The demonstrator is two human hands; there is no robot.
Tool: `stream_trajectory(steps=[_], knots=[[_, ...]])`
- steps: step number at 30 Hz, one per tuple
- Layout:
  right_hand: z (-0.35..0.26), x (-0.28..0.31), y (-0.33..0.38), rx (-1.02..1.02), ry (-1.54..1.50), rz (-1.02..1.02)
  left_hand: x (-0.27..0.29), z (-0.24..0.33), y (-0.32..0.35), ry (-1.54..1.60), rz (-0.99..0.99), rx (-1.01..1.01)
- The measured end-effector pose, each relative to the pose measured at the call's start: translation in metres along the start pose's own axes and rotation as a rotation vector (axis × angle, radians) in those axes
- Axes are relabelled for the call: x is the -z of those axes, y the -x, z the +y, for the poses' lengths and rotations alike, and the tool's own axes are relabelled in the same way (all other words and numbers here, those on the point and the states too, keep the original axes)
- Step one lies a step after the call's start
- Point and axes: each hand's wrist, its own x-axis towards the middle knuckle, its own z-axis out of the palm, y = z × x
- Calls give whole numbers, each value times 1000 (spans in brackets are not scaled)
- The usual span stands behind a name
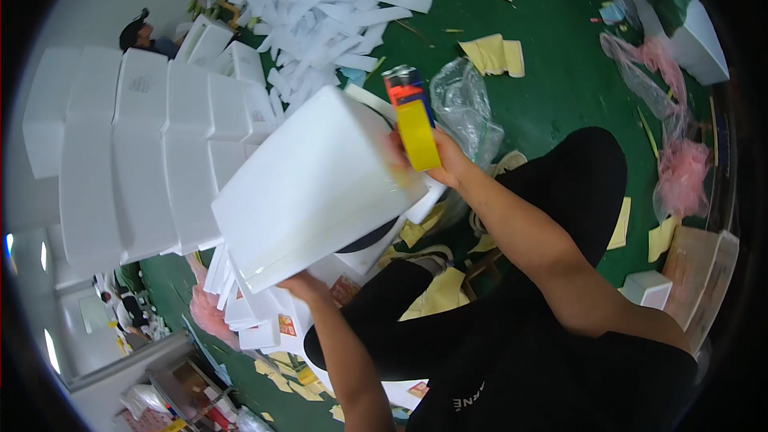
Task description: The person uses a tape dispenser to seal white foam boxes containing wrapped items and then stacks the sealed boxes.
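At left hand [303, 283]: white foam box [308, 180]; tilted, smooth, corners rounded

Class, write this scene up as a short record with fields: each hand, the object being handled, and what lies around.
Left hand: at the lower edge of a white foam box, fingers partly hidden
Right hand: holding a tape dispenser with a yellow roll, at the box's right end
Left of the box: stacked white boxes
Beyond the box: heaped white strips
Floor: green, with yellow sheets and clear plastic
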Motion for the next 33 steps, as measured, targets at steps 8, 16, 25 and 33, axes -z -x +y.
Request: stream_trajectory(steps=[8, 16, 25, 33], knots=[[-89, -39, 48, 169, 800, 261, -175, 220, -15, -997, -1274, -1246], [-83, -50, 32, -151, 1567, -271, -292, 177, 4, -1120, -2137, -1458], [-94, -46, 175, -87, 1506, -89, -311, 160, -69, -1481, -1227, -955], [-38, -59, 267, -363, 1389, -21, -150, 181, -79, -2323, -560, -593]])
